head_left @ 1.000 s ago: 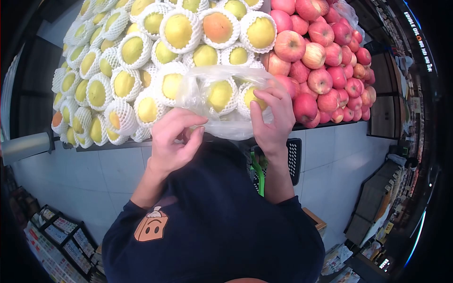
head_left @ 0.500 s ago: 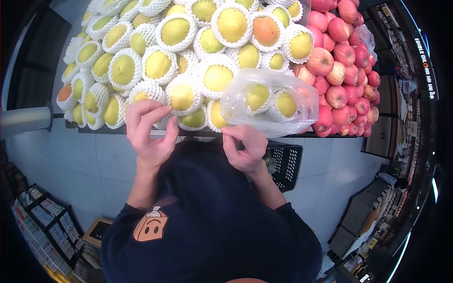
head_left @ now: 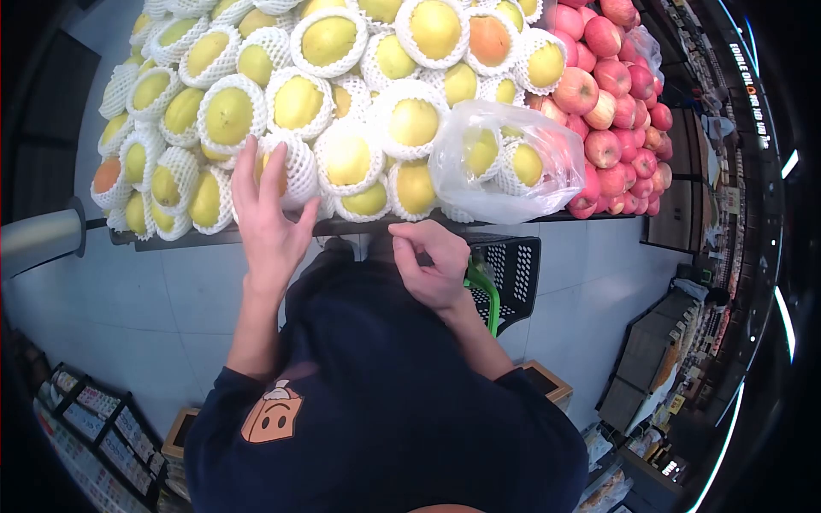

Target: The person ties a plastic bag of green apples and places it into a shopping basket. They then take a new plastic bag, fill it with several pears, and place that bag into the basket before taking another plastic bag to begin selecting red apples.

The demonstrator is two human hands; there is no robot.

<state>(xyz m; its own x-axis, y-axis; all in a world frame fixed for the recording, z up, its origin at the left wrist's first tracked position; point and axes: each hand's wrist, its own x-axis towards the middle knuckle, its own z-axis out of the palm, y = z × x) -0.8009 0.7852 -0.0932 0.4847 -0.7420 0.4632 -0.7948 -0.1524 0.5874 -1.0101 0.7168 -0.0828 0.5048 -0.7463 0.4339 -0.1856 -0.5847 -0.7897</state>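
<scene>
My left hand [head_left: 272,222] reaches to the front of a pile of yellow-green fruits in white foam nets. Its fingers are apart, with the fingertips over one netted fruit [head_left: 298,173]; whether they press on it is hard to tell. Just off the display's front edge, my right hand [head_left: 434,263] is curled closed, and nothing shows in it. A clear plastic bag [head_left: 547,175] lies on the fruits ahead and to the right of that hand, apart from it. Through the bag several netted fruits are visible.
Red apples [head_left: 603,150] are heaped on the right of the display. A black shopping basket [head_left: 513,282] with a green handle [head_left: 486,295] stands on the floor by my right forearm. A plastic bag roll [head_left: 43,242] juts out at the left.
My left hand has moved forward onto the netted fruit and its fingers have stretched out. My right hand has parted from the plastic bag's edge. The view has shifted slightly.
</scene>
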